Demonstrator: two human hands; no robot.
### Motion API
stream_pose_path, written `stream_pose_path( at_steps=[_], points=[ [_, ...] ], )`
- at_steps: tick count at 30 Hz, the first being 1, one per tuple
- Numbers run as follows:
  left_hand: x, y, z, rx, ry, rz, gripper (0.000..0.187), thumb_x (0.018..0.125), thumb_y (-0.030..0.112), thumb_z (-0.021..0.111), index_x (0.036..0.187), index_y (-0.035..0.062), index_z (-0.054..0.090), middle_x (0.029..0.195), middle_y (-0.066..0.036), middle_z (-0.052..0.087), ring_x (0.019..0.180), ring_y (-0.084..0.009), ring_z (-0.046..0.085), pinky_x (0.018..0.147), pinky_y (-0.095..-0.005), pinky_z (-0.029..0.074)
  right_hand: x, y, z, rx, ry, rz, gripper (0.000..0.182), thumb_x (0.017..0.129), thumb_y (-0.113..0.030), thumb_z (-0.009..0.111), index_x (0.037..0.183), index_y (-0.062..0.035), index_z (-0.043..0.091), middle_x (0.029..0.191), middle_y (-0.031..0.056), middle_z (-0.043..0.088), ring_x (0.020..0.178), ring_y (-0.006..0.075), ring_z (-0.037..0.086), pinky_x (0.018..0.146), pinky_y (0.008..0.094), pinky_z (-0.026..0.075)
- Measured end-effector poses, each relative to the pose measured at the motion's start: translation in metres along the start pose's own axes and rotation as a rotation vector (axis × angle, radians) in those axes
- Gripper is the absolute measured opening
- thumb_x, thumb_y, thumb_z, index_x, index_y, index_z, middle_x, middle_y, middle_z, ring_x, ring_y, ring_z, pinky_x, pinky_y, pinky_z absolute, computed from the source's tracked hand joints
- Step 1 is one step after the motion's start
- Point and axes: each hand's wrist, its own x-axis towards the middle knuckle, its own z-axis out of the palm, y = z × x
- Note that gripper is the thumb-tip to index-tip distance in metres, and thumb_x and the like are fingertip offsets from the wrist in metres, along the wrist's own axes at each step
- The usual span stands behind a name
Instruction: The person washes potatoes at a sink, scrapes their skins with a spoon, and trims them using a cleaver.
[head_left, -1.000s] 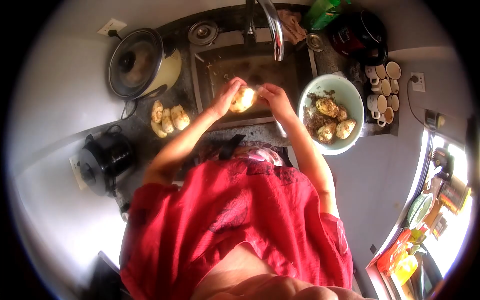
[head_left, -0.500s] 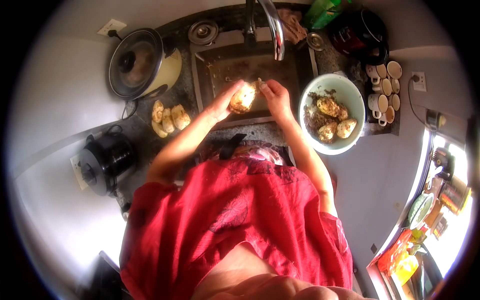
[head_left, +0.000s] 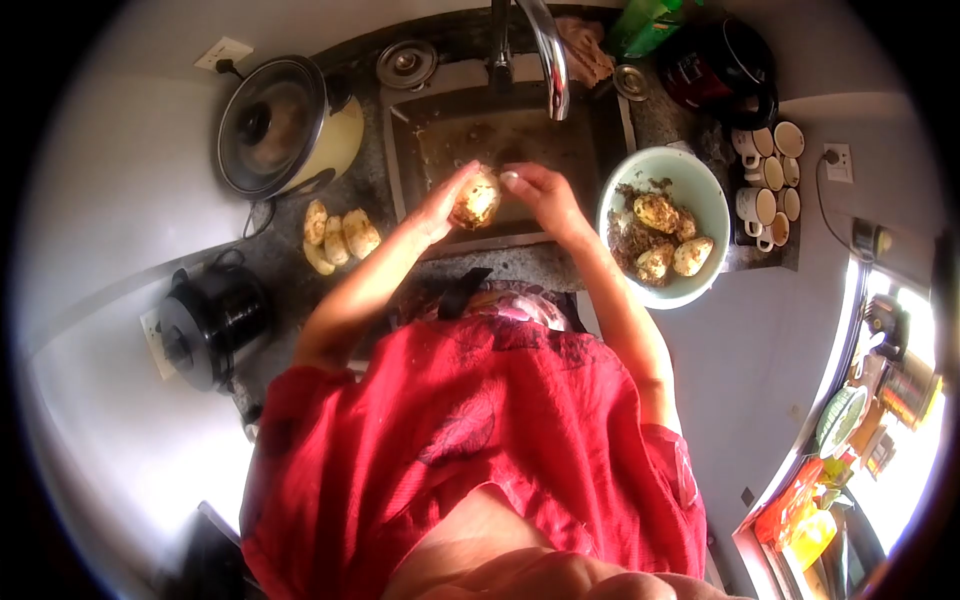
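Note:
My left hand (head_left: 441, 208) is wrapped round a pale, brown-flecked root vegetable (head_left: 478, 199) above the near part of the sink (head_left: 510, 240). Just right of the vegetable is my right hand (head_left: 542, 196), its fingers pinched together; whatever is between them is too small to name. To the right, a pale green bowl (head_left: 719, 215) holds several similar roots (head_left: 692, 256) and dark peelings (head_left: 625, 236). Several pale pieces (head_left: 359, 233) lie on the counter to the left.
A chrome faucet (head_left: 550, 60) reaches over the sink. At the left are a lidded cream cooker (head_left: 335, 145) and a black pot (head_left: 215, 325). Cups (head_left: 757, 206), a dark red cooker (head_left: 715, 70) and a green bottle (head_left: 643, 28) are at the right.
The vegetable in my left hand has shifted slightly left and turned. My right hand has moved a little away from its top, to the left and down.

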Motion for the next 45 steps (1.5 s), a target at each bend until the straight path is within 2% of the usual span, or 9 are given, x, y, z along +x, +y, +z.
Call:
stream_pose_path(
  at_steps=[2, 8, 11, 15, 22, 28, 30, 38, 45],
  points=[
    [-0.001, -0.001, 0.003, 0.038, 0.085, 0.002, 0.044, 0.092, 0.049, 0.052, 0.111, 0.0096, 0.058, 0.093, -0.007, 0.066, 0.078, -0.0174, 0.066, 0.063, -0.0356, 0.058, -0.003, 0.009, 0.011, -0.152, 0.044, -0.34, 0.018, 0.089, -0.014, 0.062, 0.094, 0.0034, 0.064, 0.079, 0.0096, 0.063, 0.076, 0.0176, 0.059, 0.075, 0.0276, 0.047],
    [-0.01, 0.014, 0.004, -0.066, -0.168, -0.193, 0.043, 0.092, 0.048, 0.052, 0.113, 0.0113, 0.059, 0.094, -0.011, 0.067, 0.074, -0.0204, 0.067, 0.063, -0.0394, 0.059, 0.003, 0.004, 0.002, -0.251, 0.082, -0.008, 0.019, 0.09, -0.016, 0.061, 0.092, 0.0024, 0.064, 0.079, 0.0086, 0.063, 0.075, 0.0169, 0.058, 0.075, 0.0287, 0.047],
    [-0.011, 0.013, 0.001, -0.185, -0.119, -0.176, 0.048, 0.091, 0.052, 0.052, 0.115, 0.0109, 0.059, 0.099, -0.009, 0.067, 0.083, -0.0202, 0.067, 0.069, -0.0417, 0.059, -0.003, 0.008, 0.002, 0.243, -0.041, 0.069, 0.018, 0.092, -0.015, 0.059, 0.095, 0.0014, 0.065, 0.093, 0.0069, 0.063, 0.091, 0.0164, 0.058, 0.084, 0.0267, 0.045],
    [-0.007, 0.014, 0.0, -0.125, -0.091, -0.143, 0.052, 0.09, 0.055, 0.053, 0.116, 0.0102, 0.058, 0.103, -0.006, 0.066, 0.091, -0.0188, 0.065, 0.074, -0.0431, 0.058, -0.005, 0.013, 0.011, 0.081, -0.088, -0.195, 0.017, 0.091, -0.013, 0.061, 0.099, 0.0018, 0.065, 0.116, 0.0129, 0.056, 0.107, 0.0205, 0.052, 0.091, 0.0306, 0.042],
    [-0.009, 0.016, -0.006, 0.035, -0.118, -0.174, 0.053, 0.086, 0.054, 0.059, 0.112, 0.0082, 0.059, 0.096, -0.009, 0.068, 0.08, -0.0193, 0.068, 0.062, -0.0391, 0.059, 0.0, 0.005, 0.003, 0.067, -0.058, 0.135, 0.018, 0.092, -0.014, 0.059, 0.09, 0.0027, 0.063, 0.092, 0.0031, 0.062, 0.084, 0.0123, 0.056, 0.08, 0.0249, 0.043],
    [-0.006, 0.012, -0.012, -0.072, -0.095, -0.172, 0.048, 0.092, 0.048, 0.054, 0.117, 0.0071, 0.058, 0.101, -0.008, 0.067, 0.088, -0.0187, 0.067, 0.075, -0.0373, 0.058, -0.01, 0.002, -0.003, 0.339, -0.157, 0.11, 0.019, 0.093, -0.015, 0.058, 0.098, 0.0026, 0.064, 0.101, 0.0053, 0.063, 0.096, 0.0143, 0.059, 0.087, 0.0259, 0.044],
    [-0.008, 0.015, -0.016, -0.084, -0.067, -0.151, 0.044, 0.094, 0.044, 0.053, 0.117, 0.0066, 0.057, 0.103, -0.007, 0.066, 0.092, -0.0187, 0.066, 0.078, -0.0363, 0.057, -0.016, -0.01, 0.005, -0.146, -0.18, -0.281, 0.02, 0.091, -0.012, 0.06, 0.101, 0.0044, 0.063, 0.113, 0.01, 0.059, 0.106, 0.0164, 0.055, 0.091, 0.0276, 0.043],
    [-0.001, 0.013, -0.008, -0.244, -0.15, -0.263, 0.051, 0.089, 0.053, 0.054, 0.111, 0.0069, 0.059, 0.084, -0.018, 0.068, 0.063, -0.027, 0.067, 0.051, -0.0395, 0.058, -0.004, 0.018, 0.011, 0.352, -0.042, 0.095, 0.022, 0.095, -0.017, 0.055, 0.102, 0.0024, 0.062, 0.092, 0.0045, 0.064, 0.088, 0.0131, 0.061, 0.084, 0.0262, 0.048],
    [-0.01, 0.016, -0.003, -0.073, 0.02, -0.178, 0.055, 0.083, 0.061, 0.058, 0.114, 0.0152, 0.06, 0.101, -0.001, 0.066, 0.091, -0.0142, 0.063, 0.07, -0.0362, 0.056, -0.006, 0.028, 0.027, 0.193, 0.119, -0.144, 0.014, 0.09, -0.01, 0.062, 0.095, 0.0037, 0.064, 0.12, 0.0099, 0.054, 0.103, 0.0162, 0.054, 0.087, 0.0258, 0.044]
  ],
)
